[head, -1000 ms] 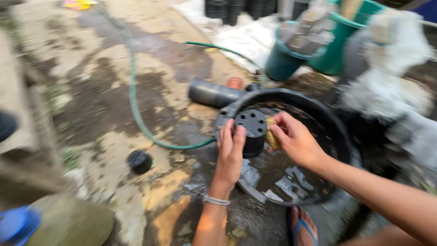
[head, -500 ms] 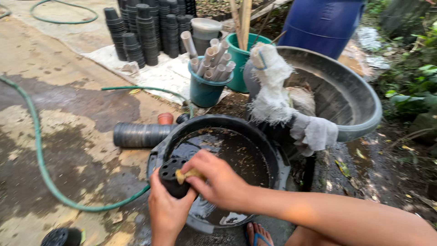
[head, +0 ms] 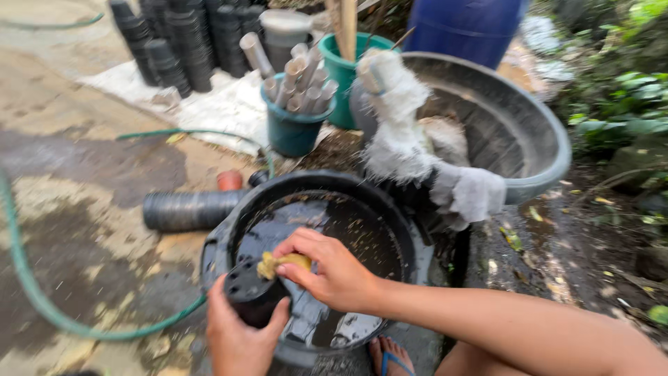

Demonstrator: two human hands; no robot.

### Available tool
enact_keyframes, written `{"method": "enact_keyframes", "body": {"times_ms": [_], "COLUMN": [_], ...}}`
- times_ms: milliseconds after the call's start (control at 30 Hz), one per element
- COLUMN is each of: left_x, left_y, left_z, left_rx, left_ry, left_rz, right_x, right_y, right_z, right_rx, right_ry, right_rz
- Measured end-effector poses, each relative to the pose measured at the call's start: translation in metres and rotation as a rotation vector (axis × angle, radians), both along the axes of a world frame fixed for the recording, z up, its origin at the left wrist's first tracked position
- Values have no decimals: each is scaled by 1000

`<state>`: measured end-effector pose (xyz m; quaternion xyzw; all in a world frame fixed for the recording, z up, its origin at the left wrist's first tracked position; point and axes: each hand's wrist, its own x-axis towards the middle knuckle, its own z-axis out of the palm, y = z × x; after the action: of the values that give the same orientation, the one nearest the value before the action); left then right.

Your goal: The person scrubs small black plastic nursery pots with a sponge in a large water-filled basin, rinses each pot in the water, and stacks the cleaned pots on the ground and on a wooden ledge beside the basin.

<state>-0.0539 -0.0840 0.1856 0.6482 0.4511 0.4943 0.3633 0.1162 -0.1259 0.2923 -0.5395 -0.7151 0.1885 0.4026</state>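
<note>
My left hand (head: 240, 341) grips the small black plastic pot (head: 252, 298) over the black water tub (head: 229, 230); my right hand (head: 332, 271) pinches a yellow sponge (head: 280, 263), now lifted onto its base from 1 second ago, scrubbing continuing.

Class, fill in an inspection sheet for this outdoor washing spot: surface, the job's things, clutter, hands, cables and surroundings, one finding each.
Surface: wet, stained concrete.
Job's things: small black pot held over a black basin of dirty water; yellow sponge against the pot.
Clutter: pot stacks, bucket of pipes, grey tub, white rags, lying pot stack.
Hands: left hand grips the pot; right hand pinches the sponge.
Cables: green hose curves across the ground.
Surroundings: blue barrel, plants.
</note>
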Motion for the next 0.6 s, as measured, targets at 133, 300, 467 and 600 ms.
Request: {"method": "enact_keyframes", "body": {"times_ms": [133, 300, 467, 600], "left_x": [-5, -9, -6, -6], "left_y": [-15, -19, -21, -22], "left_z": [33, 53, 51, 47], "left_rx": [212, 132, 145, 231], "left_ry": [72, 32, 47, 43], "left_rz": [-35, -216, -218, -213], "right_x": [-7, 7, 8, 0], "right_y": [-11, 5, -2, -7], "right_z": [1, 10, 17, 14], "right_rx": [168, 30, 99, 109], "right_ry": [-179, -183, -171, -349], "right_rz": [48, -143, 33, 93]}}
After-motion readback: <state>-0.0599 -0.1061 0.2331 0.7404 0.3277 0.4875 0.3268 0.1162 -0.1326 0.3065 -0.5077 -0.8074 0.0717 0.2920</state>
